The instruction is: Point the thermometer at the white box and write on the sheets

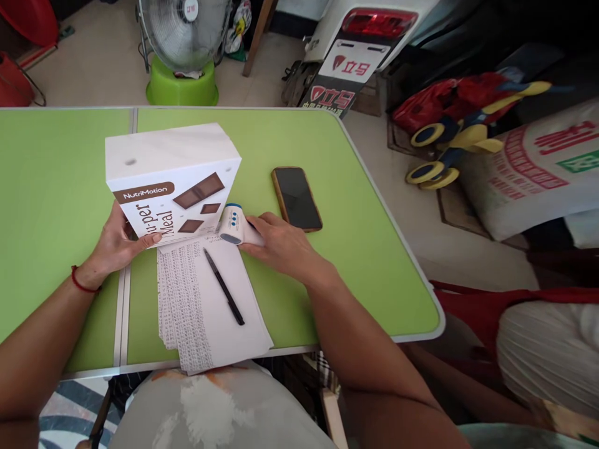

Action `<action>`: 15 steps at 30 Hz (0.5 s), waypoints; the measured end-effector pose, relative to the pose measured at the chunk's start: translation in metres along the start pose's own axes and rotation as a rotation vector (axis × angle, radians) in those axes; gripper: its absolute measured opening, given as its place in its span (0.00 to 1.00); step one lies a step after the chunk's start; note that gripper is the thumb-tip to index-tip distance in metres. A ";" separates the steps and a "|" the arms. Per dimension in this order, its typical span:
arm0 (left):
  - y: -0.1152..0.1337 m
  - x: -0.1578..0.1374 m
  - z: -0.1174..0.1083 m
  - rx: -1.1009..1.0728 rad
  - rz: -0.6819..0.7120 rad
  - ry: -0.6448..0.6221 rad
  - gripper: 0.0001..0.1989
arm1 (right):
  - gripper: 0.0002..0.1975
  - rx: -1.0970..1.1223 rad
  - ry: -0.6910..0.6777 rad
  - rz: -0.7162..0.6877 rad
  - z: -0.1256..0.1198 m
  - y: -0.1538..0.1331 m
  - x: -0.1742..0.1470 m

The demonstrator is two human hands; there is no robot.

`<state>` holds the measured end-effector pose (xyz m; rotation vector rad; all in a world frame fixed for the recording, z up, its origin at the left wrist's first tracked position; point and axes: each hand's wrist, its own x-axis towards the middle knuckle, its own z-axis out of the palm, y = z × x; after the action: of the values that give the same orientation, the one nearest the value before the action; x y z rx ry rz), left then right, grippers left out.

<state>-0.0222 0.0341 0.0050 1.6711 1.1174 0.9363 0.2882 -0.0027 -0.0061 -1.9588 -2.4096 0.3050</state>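
My left hand (116, 240) grips the lower left edge of a white NutriMotion box (159, 153), thumb on the printed front and fingers partly hidden behind it. Brown bars are pictured on the box's front. In my right hand (285, 246) is a white handheld device with blue dots (233, 226), apparently an infrared thermometer; its head is close to the box's lower right corner. The fingers wrap its handle. Below the box lie several handwritten sheets of paper (219, 343), with a black pen (223, 287) resting on top.
A smartphone (296, 198) in a brown case lies on the green table (374, 268), right of the box. Beyond the table are a fan (185, 31) on a green basin (182, 87) and a scooter's rear (360, 56). Another person (547, 349) sits at the right.
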 end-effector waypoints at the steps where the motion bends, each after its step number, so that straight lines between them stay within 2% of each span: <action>1: -0.002 0.001 0.000 0.007 0.009 0.001 0.33 | 0.20 0.001 0.009 -0.004 0.001 0.001 0.001; 5: -0.008 0.006 0.000 0.016 -0.003 -0.004 0.35 | 0.20 0.003 0.186 -0.088 -0.002 -0.003 -0.001; 7: -0.008 0.007 0.001 0.029 -0.015 -0.010 0.33 | 0.15 0.041 0.264 -0.135 -0.005 -0.010 -0.005; 8: -0.007 0.008 0.001 0.040 -0.013 -0.009 0.32 | 0.12 0.078 0.257 -0.161 -0.005 -0.014 -0.008; 10: -0.004 0.009 0.001 0.075 0.001 -0.002 0.32 | 0.08 0.167 0.160 -0.214 -0.002 -0.024 -0.013; 13: -0.002 0.011 0.000 0.152 0.024 -0.020 0.30 | 0.09 0.215 0.004 -0.260 0.009 -0.038 -0.017; 15: -0.007 0.011 -0.002 0.209 0.019 -0.039 0.30 | 0.07 0.203 -0.005 -0.306 0.017 -0.044 -0.017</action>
<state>-0.0221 0.0467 0.0002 1.8630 1.2079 0.8173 0.2468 -0.0302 -0.0140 -1.4852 -2.5166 0.5186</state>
